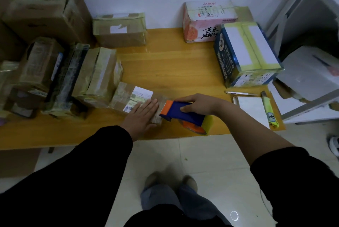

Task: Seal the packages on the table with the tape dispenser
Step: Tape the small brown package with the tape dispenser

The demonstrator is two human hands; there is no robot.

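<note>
A small brown cardboard package (128, 96) with a white label lies near the front edge of the wooden table (174, 65). My left hand (142, 116) presses flat on its near end, fingers straight. My right hand (200, 104) grips the blue handle of the blue and orange tape dispenser (183, 114), which carries a yellow tape roll. The dispenser's orange front end touches the package's right end, beside my left fingertips.
Several taped cardboard boxes (95, 76) crowd the left of the table, with a large carton (45, 11) behind. A pink juice box (207, 21) and a blue box (245, 54) stand at the right. A pen (240, 93), notepad (253, 109) and yellow cutter (268, 109) lie at the front right.
</note>
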